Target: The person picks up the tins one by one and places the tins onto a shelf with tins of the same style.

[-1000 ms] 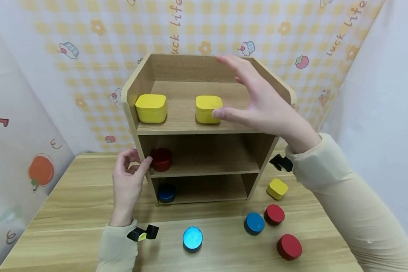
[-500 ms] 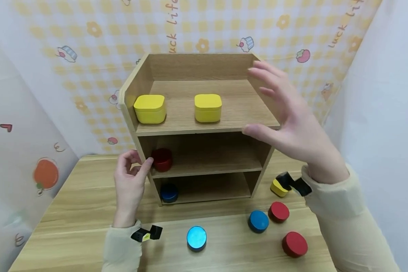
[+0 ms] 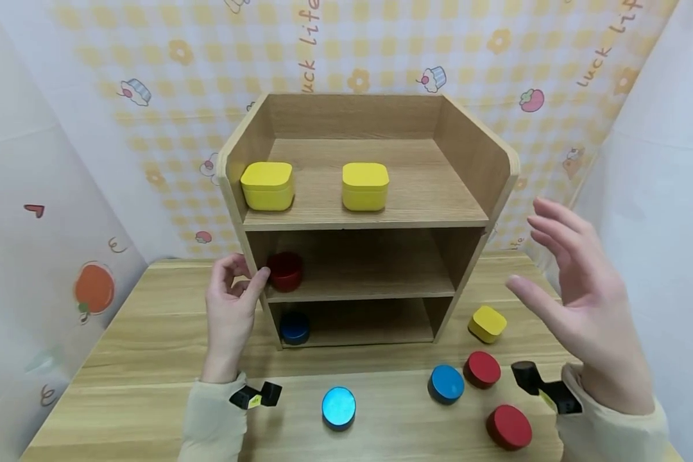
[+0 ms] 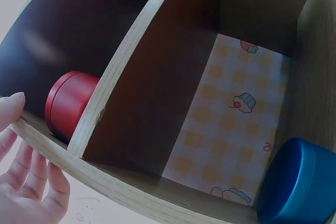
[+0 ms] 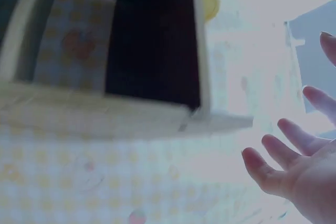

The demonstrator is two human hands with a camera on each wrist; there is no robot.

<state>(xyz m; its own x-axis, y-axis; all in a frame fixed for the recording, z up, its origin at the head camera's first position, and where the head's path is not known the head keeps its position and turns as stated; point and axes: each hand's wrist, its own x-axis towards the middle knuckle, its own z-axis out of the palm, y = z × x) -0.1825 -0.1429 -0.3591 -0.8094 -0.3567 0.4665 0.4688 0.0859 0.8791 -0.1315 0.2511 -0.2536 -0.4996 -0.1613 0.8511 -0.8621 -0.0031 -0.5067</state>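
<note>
A small wooden shelf unit (image 3: pixel 355 117) stands on the table. My left hand (image 3: pixel 229 321) grips the front edge of its left side panel, thumb on the front and fingers curled behind. Right beside that thumb, a round red tin (image 3: pixel 285 273) sits on the middle shelf; a round blue tin (image 3: pixel 294 328) is in the bottom left corner. Two yellow boxes (image 3: pixel 267 186) are on the top shelf, one at the left side and the other near the middle. My right hand (image 3: pixel 591 314) hovers right of the unit, fingers spread and holding nothing.
On the table lie a yellow box (image 3: pixel 487 323), a blue tin (image 3: pixel 446 384) and two red tins (image 3: pixel 509 427) at the right. A shiny blue tin (image 3: pixel 339 407) stands front and centre. A patterned cloth (image 3: pixel 358 38) hangs behind the shelf.
My right hand has moved away from the yellow box near the middle of the top shelf, going right and down past the unit. The left hand keeps its grip on the side panel.
</note>
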